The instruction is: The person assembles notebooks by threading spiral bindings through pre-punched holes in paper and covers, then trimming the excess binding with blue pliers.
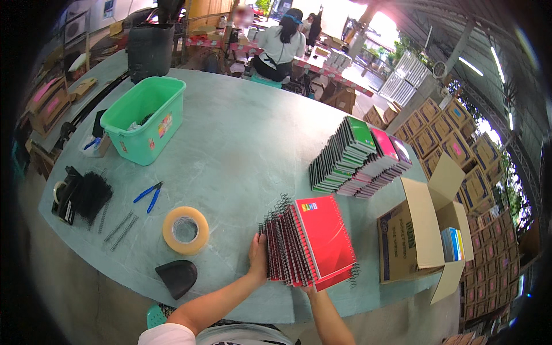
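Observation:
A leaning stack of red spiral notebooks (325, 236) is between my hands at the near side of the table, its black wire bindings showing along the sides. My left hand (259, 257) presses against the stack's left side, fingers partly hidden. At the near edge my right hand (310, 290) supports the stack; most of its fingers are out of sight under the notebooks. To the right stands an open cardboard box (399, 244) with several blue and yellow books (452, 244) inside. Behind it rise tall stacks of green, pink and dark notebooks (356, 164).
On the table's left are a roll of tape (167, 231), blue cutters (149, 195), loose wire coils (122, 231), a black tape dispenser (64, 198), a dark wedge-shaped object (177, 278) and a green tub (164, 115). A seated person (282, 46) works beyond. Stacked cartons (457, 146) stand right.

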The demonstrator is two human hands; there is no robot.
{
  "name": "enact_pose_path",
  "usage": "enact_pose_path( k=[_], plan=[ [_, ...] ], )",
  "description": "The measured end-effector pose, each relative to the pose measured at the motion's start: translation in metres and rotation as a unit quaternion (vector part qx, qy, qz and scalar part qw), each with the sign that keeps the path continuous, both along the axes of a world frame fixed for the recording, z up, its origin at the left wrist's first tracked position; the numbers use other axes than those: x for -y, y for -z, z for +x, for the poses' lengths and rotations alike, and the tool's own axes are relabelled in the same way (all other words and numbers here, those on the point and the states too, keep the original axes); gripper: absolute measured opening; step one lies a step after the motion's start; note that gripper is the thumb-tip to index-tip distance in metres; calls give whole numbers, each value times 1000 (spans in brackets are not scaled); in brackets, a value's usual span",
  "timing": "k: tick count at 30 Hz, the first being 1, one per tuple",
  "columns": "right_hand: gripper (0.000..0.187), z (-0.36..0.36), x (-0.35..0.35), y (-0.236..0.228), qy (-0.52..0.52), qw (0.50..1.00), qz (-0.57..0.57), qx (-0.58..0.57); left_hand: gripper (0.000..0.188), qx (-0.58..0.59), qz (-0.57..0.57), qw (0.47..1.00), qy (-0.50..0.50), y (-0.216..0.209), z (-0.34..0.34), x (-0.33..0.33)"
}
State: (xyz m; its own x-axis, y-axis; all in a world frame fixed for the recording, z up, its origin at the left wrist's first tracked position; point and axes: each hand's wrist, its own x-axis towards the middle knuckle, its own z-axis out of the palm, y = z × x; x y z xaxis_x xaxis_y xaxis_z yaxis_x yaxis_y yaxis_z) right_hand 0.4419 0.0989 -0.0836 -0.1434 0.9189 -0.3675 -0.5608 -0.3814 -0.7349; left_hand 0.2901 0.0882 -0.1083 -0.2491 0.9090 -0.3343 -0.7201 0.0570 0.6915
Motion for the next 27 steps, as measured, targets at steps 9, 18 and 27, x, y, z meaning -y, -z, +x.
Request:
enact_pose_path(
  k=[9,18,27],
  plan=[
    [40,36,-39,3,-56,997,-9,42,71,-277,-192,934,-116,-5,38,19],
    [40,58,-34,11,-74,995,-24,69,72,-144,-118,980,-71,-1,-5,17],
    [40,103,-6,18,-48,987,-78,128,86,-263,-128,956,-2,-26,-25,-39]
  ],
)
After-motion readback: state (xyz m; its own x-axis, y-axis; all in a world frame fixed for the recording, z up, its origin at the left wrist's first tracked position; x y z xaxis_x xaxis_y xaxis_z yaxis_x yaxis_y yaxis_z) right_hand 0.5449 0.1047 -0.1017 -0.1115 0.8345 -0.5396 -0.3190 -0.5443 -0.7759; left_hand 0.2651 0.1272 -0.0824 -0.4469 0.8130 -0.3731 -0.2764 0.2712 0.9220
